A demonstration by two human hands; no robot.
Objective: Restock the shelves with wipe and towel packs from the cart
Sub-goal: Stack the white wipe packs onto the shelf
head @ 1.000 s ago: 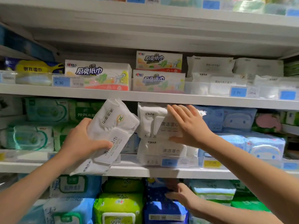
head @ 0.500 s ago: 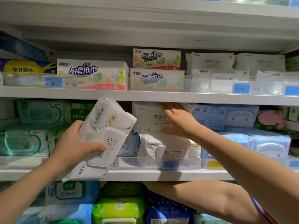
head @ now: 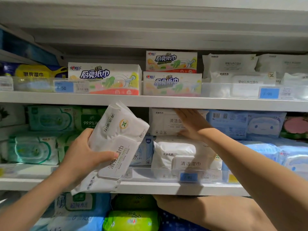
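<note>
Head view: white metal shelving is filling the whole frame, lit dimly from above, with the underside of a further board running across the top.

The left hand [head: 83, 157] is gripping a white wipe pack [head: 120, 139], fingers curled behind it and the thumb lying across its lid flap. The pack is tilting to the right in the air in front of the middle shelf [head: 166, 187], its lower end overlapping the shelf's front edge.

The right hand [head: 190, 124] is lying flat, fingers straight and together, pressing on the face of the upper stacked pack [head: 161, 122], which is sitting right under the upper shelf [head: 150, 101]. That pack is resting on the lower stacked pack [head: 180, 152], which is standing behind a clear front rail [head: 158, 172] carrying a blue price label [head: 188, 177].

Green wipe packs [head: 33, 149] are filling the middle shelf to the left, and blue wipe packs [head: 263, 125] are stacking up to the right.

On the upper shelf, kitchen towel packs [head: 103, 79] are standing in the centre, with pale white packs [head: 230, 64] to their right.

Below the middle shelf, another bare forearm [head: 216, 212] is reaching across in front of a bright green pack [head: 131, 220].
</note>
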